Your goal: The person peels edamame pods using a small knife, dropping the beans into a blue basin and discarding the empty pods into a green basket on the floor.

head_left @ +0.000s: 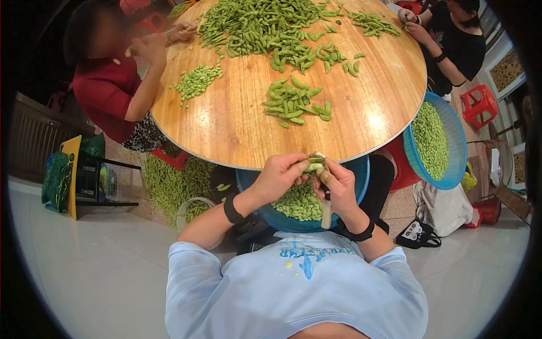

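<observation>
Over the blue basin [244, 183] in my lap, my left hand [280, 178] is closed, pinching one end of a green bean pod [314, 165]. My right hand [340, 186] meets it at the pod's other side, its fingers curled. In that hand is also a small knife [326, 216], its pale blade pointing down toward me and its dark handle partly hidden by the palm. Shelled green beans [299, 202] fill the basin under both hands. On the table just beyond lies a small pile of pods [294, 103].
The round wooden table [237, 118] carries a large pod heap [259, 25] and shelled beans [197, 81]. People sit at left and right. A blue basket of beans [432, 141] stands at right, near a red stool [479, 107]. Pods [175, 189] cover the floor at left.
</observation>
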Motion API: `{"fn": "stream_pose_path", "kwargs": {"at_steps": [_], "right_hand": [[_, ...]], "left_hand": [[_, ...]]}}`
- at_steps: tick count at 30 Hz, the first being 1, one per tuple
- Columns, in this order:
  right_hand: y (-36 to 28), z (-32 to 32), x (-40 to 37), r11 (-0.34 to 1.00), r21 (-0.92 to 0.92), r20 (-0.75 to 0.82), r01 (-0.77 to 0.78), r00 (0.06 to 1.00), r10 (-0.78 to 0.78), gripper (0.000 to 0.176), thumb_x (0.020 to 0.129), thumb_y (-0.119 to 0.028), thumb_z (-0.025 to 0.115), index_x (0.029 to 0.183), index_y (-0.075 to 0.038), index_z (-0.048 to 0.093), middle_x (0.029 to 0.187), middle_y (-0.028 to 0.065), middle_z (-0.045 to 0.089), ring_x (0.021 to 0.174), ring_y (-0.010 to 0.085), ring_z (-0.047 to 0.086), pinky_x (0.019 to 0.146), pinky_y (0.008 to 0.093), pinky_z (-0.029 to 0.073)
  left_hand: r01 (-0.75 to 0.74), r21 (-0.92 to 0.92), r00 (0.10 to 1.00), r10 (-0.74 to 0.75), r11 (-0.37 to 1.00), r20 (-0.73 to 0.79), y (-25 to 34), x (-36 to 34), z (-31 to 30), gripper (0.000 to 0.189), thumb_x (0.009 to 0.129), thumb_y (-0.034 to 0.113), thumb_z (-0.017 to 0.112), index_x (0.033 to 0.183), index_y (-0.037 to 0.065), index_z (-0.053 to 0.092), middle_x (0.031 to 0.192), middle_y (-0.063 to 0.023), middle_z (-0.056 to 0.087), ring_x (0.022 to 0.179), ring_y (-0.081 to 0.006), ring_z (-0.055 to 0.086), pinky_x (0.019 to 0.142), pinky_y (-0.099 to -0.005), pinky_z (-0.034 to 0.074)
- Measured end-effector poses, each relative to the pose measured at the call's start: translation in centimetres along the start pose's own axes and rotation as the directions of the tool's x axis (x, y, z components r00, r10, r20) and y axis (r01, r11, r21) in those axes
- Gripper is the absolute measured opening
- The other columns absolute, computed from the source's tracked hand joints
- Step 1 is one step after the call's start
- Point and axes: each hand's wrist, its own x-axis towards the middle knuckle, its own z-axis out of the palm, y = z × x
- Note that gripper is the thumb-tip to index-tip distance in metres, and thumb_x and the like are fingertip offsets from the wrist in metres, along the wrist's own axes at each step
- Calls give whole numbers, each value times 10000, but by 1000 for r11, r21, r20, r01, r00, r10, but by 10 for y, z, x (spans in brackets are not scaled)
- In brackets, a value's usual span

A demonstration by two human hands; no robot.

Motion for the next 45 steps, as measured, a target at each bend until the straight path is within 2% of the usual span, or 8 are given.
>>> {"fn": "stream_pose_path", "kwargs": {"at_steps": [9, 19, 21, 24, 29, 33, 39, 45], "right_hand": [[8, 2, 7, 706, -647, -34, 287, 915, -403, 397, 776, -2, 662, 1143, 30, 513, 868, 87, 589, 766, 155, 587, 681, 272, 484], [4, -7, -2, 456, -794, 92, 402, 821, -564, 361, 743, 36, 624, 1089, 38, 519, 900, 153, 584, 734, 249, 608, 618, 313, 491], [-2, -15, -10, 492, -814, 238, 309, 950, -202, 278, 749, 21, 653, 1007, 23, 547, 934, 155, 587, 750, 281, 620, 621, 342, 506], [-1, -15, -14, 424, -783, 368, 455, 888, -274, 219, 761, -19, 683, 940, 4, 559, 949, 157, 589, 728, 308, 612, 603, 369, 505], [10, -16, -14, 332, -837, 376, 435, 898, -227, 221, 790, -47, 671, 971, 13, 558, 903, 169, 589, 708, 323, 604, 589, 374, 489], [2, -3, -12, 589, -710, 274, 387, 921, -275, 284, 833, -37, 600, 1099, 44, 541, 776, 171, 570, 655, 310, 576, 571, 359, 457], [4, -14, -15, 930, -360, 71, 71, 996, -49, 350, 950, -83, 425, 1277, 32, 472, 729, 14, 547, 536, 43, 460, 483, 202, 384], [2, -5, -3, 976, -210, 16, 50, 999, -48, 338, 968, -102, 419, 1280, 17, 471, 720, 17, 530, 515, 48, 433, 442, 194, 348]], "left_hand": [[-583, 722, 677, 715, 373, 177, -8, -6, 17, 269, 774, -89, 533, 1041, -62, 539, 824, -213, 569, 740, -379, 592, 628, -379, 480], [-542, 766, 705, 684, 346, 189, 1, -35, 20, 285, 722, -64, 565, 1003, -68, 522, 738, -190, 545, 673, -348, 581, 584, -418, 465], [-306, 926, 893, 404, 223, 198, 20, -63, 0, 208, 733, -6, 573, 934, -37, 534, 736, -180, 578, 694, -340, 602, 598, -424, 485], [-92, 996, 996, -21, -23, 91, 34, -99, -39, 44, 755, 58, 571, 753, 17, 557, 678, -171, 578, 683, -337, 618, 604, -451, 501], [-242, 968, 931, 296, 67, 212, 51, -55, -45, 10, 777, 22, 540, 780, 13, 541, 746, -174, 546, 744, -360, 570, 649, -454, 476], [-379, 924, 744, 611, 52, 271, 44, 35, -39, 26, 756, 7, 544, 781, 0, 548, 795, -174, 544, 761, -368, 573, 656, -455, 483], [-176, 984, 837, 529, 18, 140, 36, 85, -45, 115, 752, 20, 589, 863, 11, 616, 841, -147, 540, 830, -349, 577, 698, -423, 495], [-200, 964, 826, 500, -173, 261, 39, 69, -31, 167, 699, 27, 602, 865, 13, 592, 996, -151, 538, 1005, -335, 507, 772, -431, 436]]}}
